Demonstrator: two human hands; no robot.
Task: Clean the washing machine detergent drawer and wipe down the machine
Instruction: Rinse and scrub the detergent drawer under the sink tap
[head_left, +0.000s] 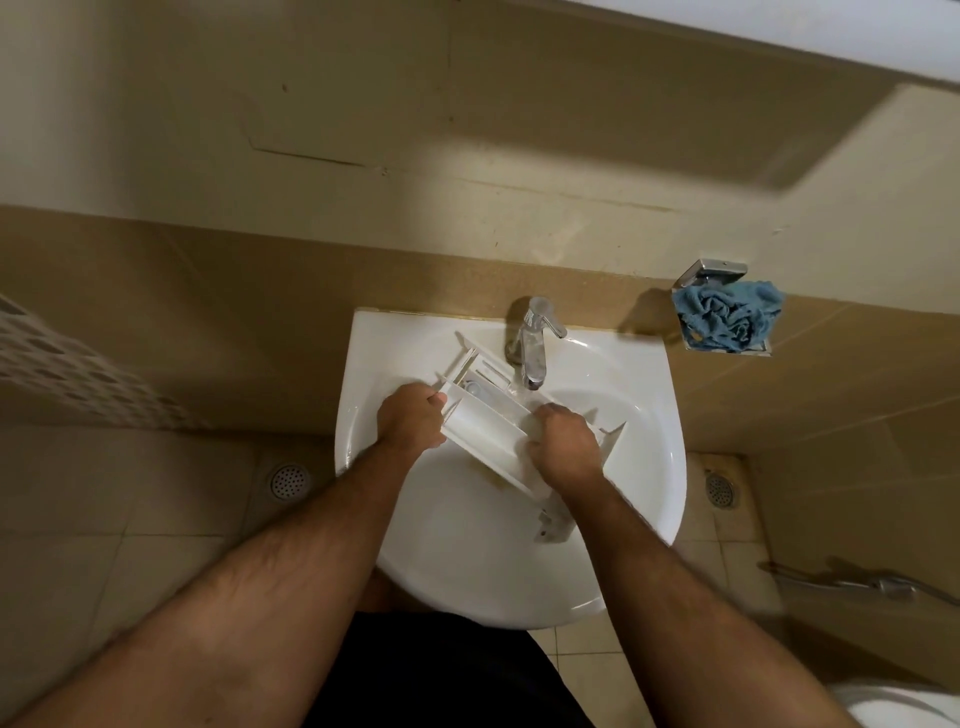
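Drawer (485, 426) sat tilted over the white sink (649, 467), under the tap (535, 345), water running onto it. Left hand (410, 421) gripped the drawer's left side, fingers curled round the edge. Right hand (566, 441) was curled over the drawer's right part; what the fingers held underneath could not be told. Blue cloth (727, 317) lay bunched in a metal wall holder (714, 270) right of the sink. Floor drains (290, 480) showed on both sides below.

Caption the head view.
Both hands, left hand and right hand, hold detergent drawer under tap.
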